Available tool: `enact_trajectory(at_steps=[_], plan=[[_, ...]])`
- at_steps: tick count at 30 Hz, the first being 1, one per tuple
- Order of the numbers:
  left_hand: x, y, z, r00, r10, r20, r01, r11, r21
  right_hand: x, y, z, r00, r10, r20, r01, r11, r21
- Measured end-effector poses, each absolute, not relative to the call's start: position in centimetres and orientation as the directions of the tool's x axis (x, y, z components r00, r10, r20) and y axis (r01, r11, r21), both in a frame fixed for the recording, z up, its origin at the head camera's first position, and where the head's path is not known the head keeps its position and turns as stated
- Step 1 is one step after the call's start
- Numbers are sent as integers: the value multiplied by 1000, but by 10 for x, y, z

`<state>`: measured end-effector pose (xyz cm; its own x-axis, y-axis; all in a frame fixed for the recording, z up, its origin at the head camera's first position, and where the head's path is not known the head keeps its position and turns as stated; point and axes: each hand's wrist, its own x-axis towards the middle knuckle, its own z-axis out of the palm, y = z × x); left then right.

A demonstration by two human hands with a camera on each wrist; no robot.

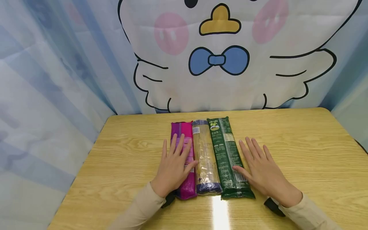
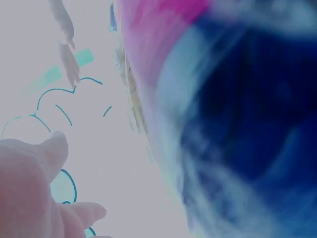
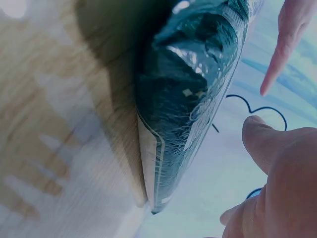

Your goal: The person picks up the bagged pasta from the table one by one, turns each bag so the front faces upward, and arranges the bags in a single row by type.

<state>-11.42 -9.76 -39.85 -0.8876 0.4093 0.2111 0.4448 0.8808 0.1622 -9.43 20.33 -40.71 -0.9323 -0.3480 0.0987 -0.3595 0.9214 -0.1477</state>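
Three long packages lie side by side on the table. The magenta and purple package [image 1: 188, 188] is leftmost, under my left hand [image 1: 172, 169], whose fingers are spread and straight. In the middle lies a clear pack of pale noodles [image 1: 204, 150] with dark blue ends. To its right is a green spaghetti packet [image 1: 225, 150], slightly tilted. My right hand [image 1: 263, 172] has its fingers extended just right of that packet, the thumb over its edge. In the right wrist view, the packet's crumpled green end [image 3: 193, 74] stands beside the hand. Whether either palm touches anything is hard to tell.
The wooden table [image 1: 129, 143] extends on both sides of the packages. Behind it hangs a curtain [image 1: 218, 89] with a cartoon figure and a blue bow tie. A dark band [image 1: 273, 207] sits at my right wrist. Light glares near the table's front.
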Motion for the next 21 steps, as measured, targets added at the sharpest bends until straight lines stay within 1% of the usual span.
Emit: enact_trajectory(at_steps=[9,14,21], plan=[[-127,-94,-385,-879,420,226,452,884,115,-98,206,-405,-923,-356,145,-375,916,-139],[-134,-90,-381,-872,432,231,461,883,86,-98,207,-405,-925,-353,138,-373,915,-155],[-146,-82,-381,-880,435,189,461,879,122,-97,206,-406,-927,-347,141,-370,907,-201]])
